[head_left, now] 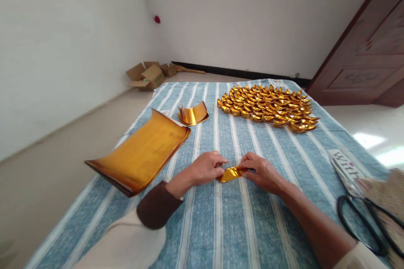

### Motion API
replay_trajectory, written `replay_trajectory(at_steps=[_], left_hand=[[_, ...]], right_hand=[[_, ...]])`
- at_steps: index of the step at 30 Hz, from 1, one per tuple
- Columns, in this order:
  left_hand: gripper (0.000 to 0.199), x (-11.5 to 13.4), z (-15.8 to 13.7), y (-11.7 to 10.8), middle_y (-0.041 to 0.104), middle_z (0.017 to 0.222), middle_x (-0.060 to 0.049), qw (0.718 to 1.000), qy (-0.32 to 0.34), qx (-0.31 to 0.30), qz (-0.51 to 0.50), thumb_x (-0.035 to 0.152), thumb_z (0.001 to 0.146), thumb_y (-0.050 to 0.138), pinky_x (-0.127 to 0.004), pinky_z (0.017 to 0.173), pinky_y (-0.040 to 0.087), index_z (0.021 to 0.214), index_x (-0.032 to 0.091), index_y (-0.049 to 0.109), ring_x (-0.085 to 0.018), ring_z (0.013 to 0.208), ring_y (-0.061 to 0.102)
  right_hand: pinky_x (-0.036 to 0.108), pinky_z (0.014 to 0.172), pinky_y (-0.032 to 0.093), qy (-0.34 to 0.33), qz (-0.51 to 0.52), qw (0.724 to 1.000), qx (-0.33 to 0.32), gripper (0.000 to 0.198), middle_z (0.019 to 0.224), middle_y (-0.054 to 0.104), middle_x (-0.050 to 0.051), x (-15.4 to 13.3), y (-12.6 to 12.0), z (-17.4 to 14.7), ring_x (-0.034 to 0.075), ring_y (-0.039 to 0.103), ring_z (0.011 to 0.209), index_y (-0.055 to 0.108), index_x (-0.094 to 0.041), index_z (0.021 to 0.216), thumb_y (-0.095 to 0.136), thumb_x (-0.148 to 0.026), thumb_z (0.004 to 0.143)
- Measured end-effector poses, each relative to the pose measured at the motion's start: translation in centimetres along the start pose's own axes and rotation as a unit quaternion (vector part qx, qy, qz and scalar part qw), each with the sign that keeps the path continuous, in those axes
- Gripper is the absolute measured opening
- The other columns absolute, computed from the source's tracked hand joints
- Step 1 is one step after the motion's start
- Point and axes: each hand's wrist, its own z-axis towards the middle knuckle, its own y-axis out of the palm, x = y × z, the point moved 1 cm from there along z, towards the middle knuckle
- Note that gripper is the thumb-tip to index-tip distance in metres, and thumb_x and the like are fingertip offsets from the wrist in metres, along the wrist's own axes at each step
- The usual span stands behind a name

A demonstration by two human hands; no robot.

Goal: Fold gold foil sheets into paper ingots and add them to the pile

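A small piece of shiny gold foil paper, partly folded, is held between my two hands just above the striped cloth. My left hand pinches its left end between thumb and fingers. At the other end, my right hand grips the paper the same way. Ahead of my left hand stands a small curved stack of gold paper pieces. Farther left lies a larger stack of gold sheets with curled edges. Many folded gold paper ingots sit in rows beyond my right hand.
A blue and white striped tablecloth covers the table. Scissors with black handles lie at the right edge beside a beige cloth. An open cardboard box stands on the floor behind, and a dark red door is at the right.
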Motion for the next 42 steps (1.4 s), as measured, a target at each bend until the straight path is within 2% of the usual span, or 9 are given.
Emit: replay_trajectory(at_steps=[6,13,22,25,28,30,33,37,42], left_hand=[[0.008,1.8,2.1,-0.5,0.062,0.069,-0.001,0.994,-0.077,-0.003,0.071,0.022,0.070,0.060,-0.025,0.063,0.039,0.067,0.019,0.068,-0.018,0.072,0.058],[0.012,2.4,3.9,0.0,0.062,0.064,0.000,0.988,-0.147,-0.024,0.046,0.025,0.059,0.070,-0.024,0.054,0.037,0.070,0.018,0.071,-0.017,0.062,0.057],[0.009,1.5,3.9,0.5,0.053,0.053,0.005,0.989,-0.115,-0.063,-0.074,0.020,0.061,0.066,-0.019,0.048,0.035,0.064,0.013,0.070,-0.011,0.053,0.049],[0.011,1.3,3.3,-0.2,0.054,0.054,0.005,0.993,-0.093,-0.023,-0.074,0.022,0.065,0.064,-0.020,0.050,0.035,0.066,0.013,0.070,-0.011,0.054,0.049],[0.010,1.4,2.6,-1.2,0.057,0.060,0.003,0.995,-0.071,0.027,-0.060,0.021,0.071,0.062,-0.021,0.056,0.037,0.068,0.015,0.069,-0.012,0.060,0.053],[0.009,1.5,2.1,-1.5,0.060,0.067,0.002,0.996,-0.040,0.066,-0.036,0.019,0.075,0.061,-0.022,0.063,0.040,0.070,0.017,0.068,-0.013,0.069,0.056],[0.018,1.6,1.3,-1.0,0.061,0.073,0.000,0.979,0.061,0.171,0.089,0.018,0.086,0.053,-0.023,0.065,0.041,0.074,0.018,0.066,-0.014,0.072,0.057],[0.030,1.0,0.2,1.1,0.062,0.077,-0.004,0.920,0.161,0.282,0.217,0.022,0.098,0.039,-0.026,0.067,0.045,0.081,0.017,0.062,-0.015,0.073,0.058],[0.030,0.1,-1.2,3.7,0.067,0.090,-0.006,0.896,0.185,0.336,0.224,0.019,0.100,0.035,-0.028,0.070,0.048,0.091,0.015,0.063,-0.015,0.078,0.061]], right_hand=[[0.027,0.076,0.045,-0.016,-0.013,1.000,0.011,0.018,0.089,0.059,0.002,0.1,0.1,0.1,0.014,0.059,0.083,0.071,-0.022,0.084,0.059,-0.008,0.082],[0.027,0.073,0.046,-0.034,-0.025,0.998,0.051,0.017,0.087,0.062,0.002,-0.1,0.3,0.0,0.014,0.060,0.080,0.069,-0.019,0.081,0.059,-0.006,0.079],[0.027,0.071,0.046,-0.046,-0.033,0.992,0.115,0.015,0.082,0.061,0.001,-0.1,0.5,0.0,0.014,0.059,0.078,0.065,-0.020,0.081,0.063,-0.007,0.076],[0.028,0.066,0.048,-0.017,0.009,0.978,0.207,0.024,0.086,0.063,0.002,0.6,0.1,0.1,0.016,0.058,0.076,0.065,-0.020,0.095,0.070,-0.016,0.072],[0.029,0.060,0.050,0.064,0.114,0.953,0.274,0.045,0.090,0.065,0.005,1.4,-0.4,0.2,0.016,0.059,0.070,0.062,-0.018,0.111,0.074,-0.031,0.069],[0.030,0.061,0.052,0.096,0.184,0.945,0.253,0.048,0.088,0.067,0.005,1.6,-0.4,0.3,0.016,0.061,0.069,0.063,-0.017,0.110,0.074,-0.037,0.069],[0.030,0.063,0.053,0.062,0.221,0.951,0.209,0.034,0.082,0.069,0.004,1.1,0.1,0.4,0.016,0.063,0.068,0.067,-0.018,0.099,0.072,-0.038,0.072],[0.027,0.060,0.048,-0.050,0.080,0.967,0.235,0.011,0.072,0.066,0.002,-0.4,0.9,-0.1,0.014,0.059,0.064,0.068,-0.021,0.085,0.059,-0.027,0.086],[0.030,0.059,0.040,-0.189,-0.191,0.945,0.187,0.033,0.067,0.060,0.004,-2.3,1.4,-1.0,0.015,0.052,0.064,0.064,-0.020,0.075,0.039,-0.014,0.096]])
